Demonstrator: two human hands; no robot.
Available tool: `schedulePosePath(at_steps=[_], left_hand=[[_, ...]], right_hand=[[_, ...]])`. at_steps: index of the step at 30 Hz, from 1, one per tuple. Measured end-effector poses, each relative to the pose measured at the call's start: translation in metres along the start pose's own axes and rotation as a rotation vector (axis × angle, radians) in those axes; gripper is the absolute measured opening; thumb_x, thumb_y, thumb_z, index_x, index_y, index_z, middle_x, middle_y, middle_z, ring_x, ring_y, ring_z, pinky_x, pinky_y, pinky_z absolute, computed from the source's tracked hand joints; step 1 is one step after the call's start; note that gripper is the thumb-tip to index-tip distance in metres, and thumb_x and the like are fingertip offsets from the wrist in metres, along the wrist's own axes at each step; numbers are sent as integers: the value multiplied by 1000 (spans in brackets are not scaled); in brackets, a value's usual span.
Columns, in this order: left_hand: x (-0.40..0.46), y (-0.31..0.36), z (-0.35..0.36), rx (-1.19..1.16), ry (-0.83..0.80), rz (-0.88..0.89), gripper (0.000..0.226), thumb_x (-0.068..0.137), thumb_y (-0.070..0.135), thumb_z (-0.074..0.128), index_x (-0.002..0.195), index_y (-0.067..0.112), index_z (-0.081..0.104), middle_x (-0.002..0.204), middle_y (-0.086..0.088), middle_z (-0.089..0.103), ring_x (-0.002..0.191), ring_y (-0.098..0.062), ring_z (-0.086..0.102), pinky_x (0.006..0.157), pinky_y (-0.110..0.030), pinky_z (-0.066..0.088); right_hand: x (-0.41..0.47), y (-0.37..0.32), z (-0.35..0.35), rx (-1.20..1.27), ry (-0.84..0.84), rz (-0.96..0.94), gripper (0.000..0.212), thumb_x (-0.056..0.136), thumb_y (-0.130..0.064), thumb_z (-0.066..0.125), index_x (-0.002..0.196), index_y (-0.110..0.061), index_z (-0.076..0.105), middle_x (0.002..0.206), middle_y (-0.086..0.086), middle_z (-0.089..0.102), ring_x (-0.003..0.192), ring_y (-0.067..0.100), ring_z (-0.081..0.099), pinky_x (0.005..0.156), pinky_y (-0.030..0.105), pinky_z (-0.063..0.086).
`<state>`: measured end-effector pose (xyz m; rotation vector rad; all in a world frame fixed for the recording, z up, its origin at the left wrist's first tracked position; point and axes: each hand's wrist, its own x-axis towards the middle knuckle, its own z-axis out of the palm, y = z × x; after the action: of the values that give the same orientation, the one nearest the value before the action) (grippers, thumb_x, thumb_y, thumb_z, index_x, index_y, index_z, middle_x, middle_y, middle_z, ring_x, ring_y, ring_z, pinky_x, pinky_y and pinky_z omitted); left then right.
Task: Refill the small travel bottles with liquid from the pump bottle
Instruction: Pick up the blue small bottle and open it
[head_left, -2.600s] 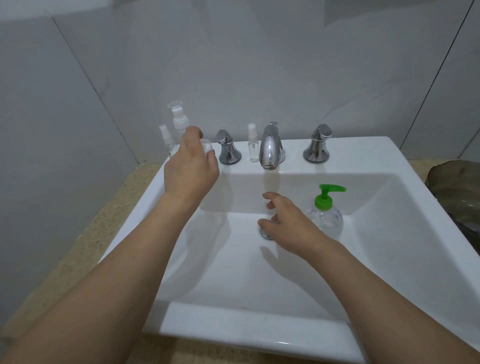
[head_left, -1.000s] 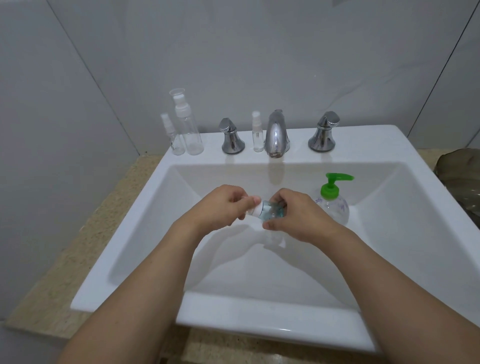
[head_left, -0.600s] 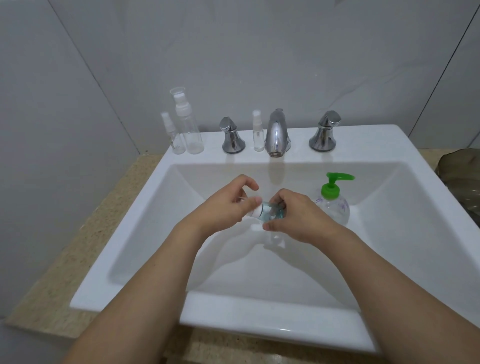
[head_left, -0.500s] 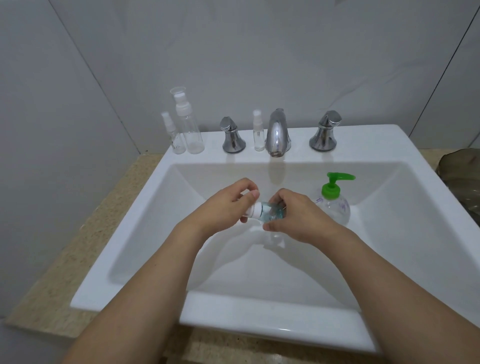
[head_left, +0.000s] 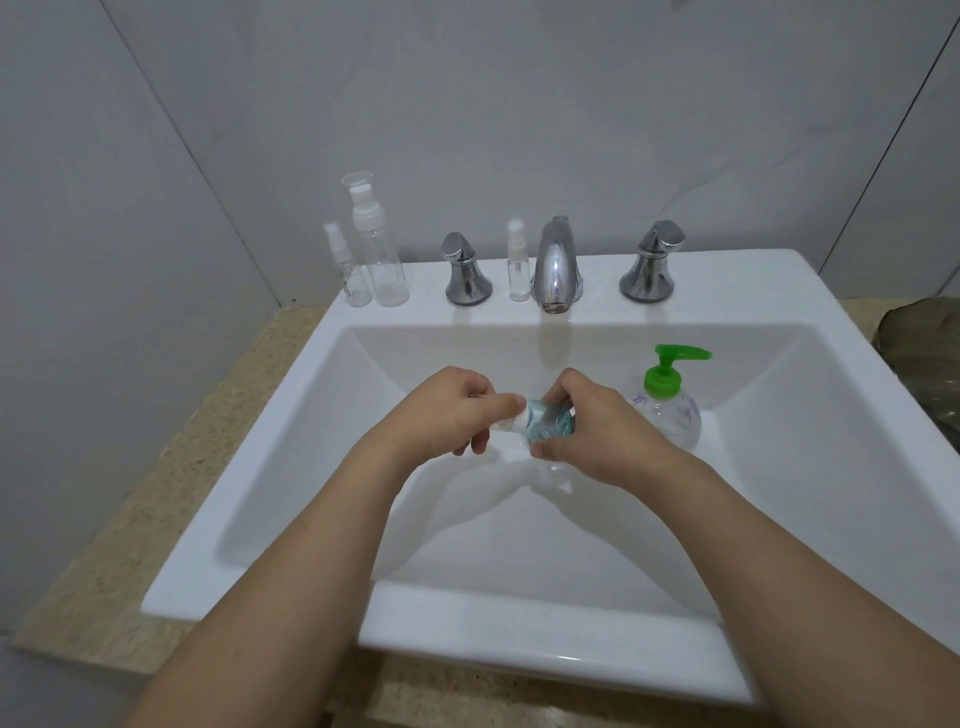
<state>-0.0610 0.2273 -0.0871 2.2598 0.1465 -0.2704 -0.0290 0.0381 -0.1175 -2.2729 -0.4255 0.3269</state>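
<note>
One small teal travel bottle (head_left: 550, 422) held sideways over the sink (head_left: 519, 613) basin, right hand (head_left: 597, 431) curled round its body, left hand (head_left: 447, 410) pinching its white cap (head_left: 511, 423), one green-topped pump bottle (head_left: 670, 405) in the basin just right of the hands, three clear spray bottles (head_left: 376, 249) on the back ledge, one spout (head_left: 556, 265), two tap handles (head_left: 465, 273).

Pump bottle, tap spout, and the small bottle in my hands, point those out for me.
pump bottle (head_left: 670, 415), head view, on its clear body below the green pump
tap spout (head_left: 556, 265), head view, on the chrome front
small bottle (head_left: 550, 422), head view, on the bluish body between the two hands
</note>
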Motion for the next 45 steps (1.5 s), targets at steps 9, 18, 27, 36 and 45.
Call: schedulePosePath(at_steps=[9, 18, 27, 36, 45], left_hand=[[1, 8, -8, -215, -184, -341, 47, 99, 47, 49, 73, 10, 59, 46, 1, 41, 41, -13, 23, 42, -23, 20], [7, -14, -38, -768, -79, -342, 45, 98, 53, 53, 79, 13, 58, 54, 4, 43, 36, -7, 30, 40, -19, 22], [28, -18, -20, -406, 585, 1, 21, 90, 30, 74, 97, 14, 62, 91, 0, 61, 78, -20, 58, 70, -37, 48], [78, -1, -29, -178, 782, -126, 26, 93, 40, 64, 97, 14, 63, 80, 8, 59, 84, -26, 60, 63, -32, 40], [52, -14, -16, -198, 722, -139, 43, 92, 37, 52, 130, 17, 54, 104, 1, 61, 100, -30, 66, 88, -52, 58]], right_hand=[[-3, -4, 1, -17, -7, -27, 41, 76, -27, 81, 97, -26, 46, 96, -5, 58, 68, 11, 56, 55, 24, 42], [-4, -5, -4, 47, 78, 6, 35, 83, -24, 74, 102, -23, 45, 95, -9, 55, 67, 6, 56, 51, 21, 38], [-4, -11, -1, 135, 48, -74, 43, 91, -36, 64, 130, -31, 46, 112, -8, 57, 84, 0, 55, 66, 13, 41], [-3, -11, -2, 145, 55, -88, 36, 88, -37, 68, 112, -30, 42, 96, -18, 53, 82, 0, 54, 65, 14, 40], [-6, -19, -3, 152, 1, -50, 33, 83, -22, 63, 108, -27, 41, 96, -9, 55, 81, 13, 56, 66, 28, 45]])
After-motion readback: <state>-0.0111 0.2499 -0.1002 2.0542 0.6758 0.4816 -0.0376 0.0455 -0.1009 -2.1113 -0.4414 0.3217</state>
